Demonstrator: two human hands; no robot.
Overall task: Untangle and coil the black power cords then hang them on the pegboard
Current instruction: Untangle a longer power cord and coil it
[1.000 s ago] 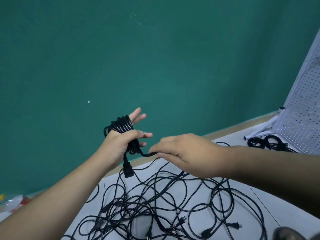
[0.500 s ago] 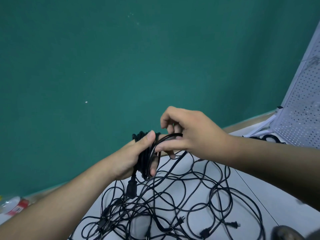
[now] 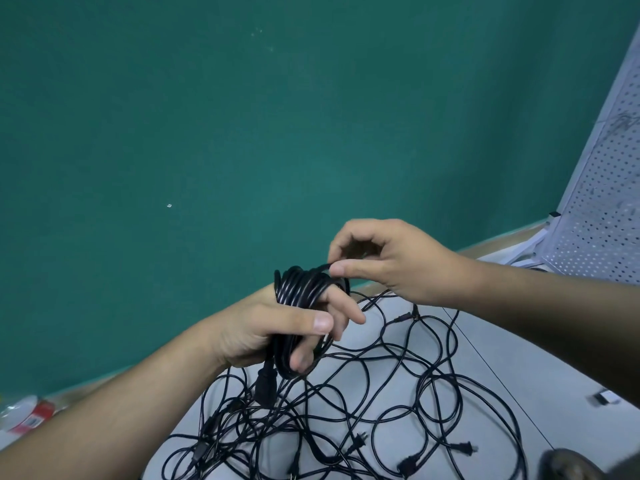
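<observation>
A black cord coil [image 3: 302,289] is wound around my left hand [image 3: 277,327], whose thumb and fingers curl round it. Its black plug [image 3: 266,382] dangles below the palm. My right hand [image 3: 391,261] pinches the cord's free strand at the top of the coil between thumb and forefinger. Below both hands a tangle of black power cords [image 3: 363,410] lies spread on the white table [image 3: 540,362], with several plugs showing. The white pegboard [image 3: 602,202] leans at the right edge of the view.
A green wall [image 3: 242,133] rises behind the table. A small white and black object [image 3: 605,398] lies on the table at right. A plastic bottle with a red label [image 3: 24,415] sits low left. A dark rounded thing [image 3: 571,465] shows at the bottom right.
My right hand has carried the strand up and over the coil from its lower side. My left hand has turned so its fingers point down and right, coil still on it.
</observation>
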